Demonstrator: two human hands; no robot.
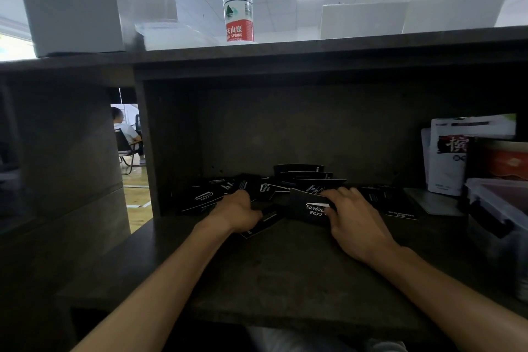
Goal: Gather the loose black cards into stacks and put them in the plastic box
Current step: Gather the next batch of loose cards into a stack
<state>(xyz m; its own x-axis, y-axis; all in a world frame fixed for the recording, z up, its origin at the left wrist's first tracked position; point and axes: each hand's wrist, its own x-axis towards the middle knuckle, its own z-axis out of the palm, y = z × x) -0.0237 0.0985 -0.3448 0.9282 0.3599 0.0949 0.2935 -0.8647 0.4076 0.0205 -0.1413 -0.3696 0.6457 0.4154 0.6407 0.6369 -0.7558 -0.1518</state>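
Right hand [353,216] pinches a black card [307,207]; left hand [238,210] curls on loose cards [303,180].

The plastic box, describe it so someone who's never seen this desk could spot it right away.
Look along the dark desk to its right edge, past the scattered black cards. The plastic box sits there in front of the white packet; it alone is see-through, with a pale rim and dark side clasp.
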